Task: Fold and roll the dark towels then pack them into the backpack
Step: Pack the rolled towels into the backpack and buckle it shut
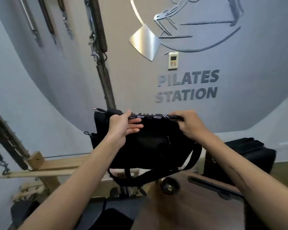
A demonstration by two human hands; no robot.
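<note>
Black backpack (145, 143), straps dangling

A pale grey wall (239, 100) fills the view, with dark raised lettering (188, 87) reading PILATES STATION at centre. At one o'clock hangs a metal outline logo (186, 27); just below it sits a small white wall controller (173, 60). Coiled springs (103, 63) and chains hang at eleven o'clock. A light wooden frame (45, 165) lies at eight o'clock. At five o'clock, wood-look flooring (198, 209); a black box (243, 156) stands at four.
</note>
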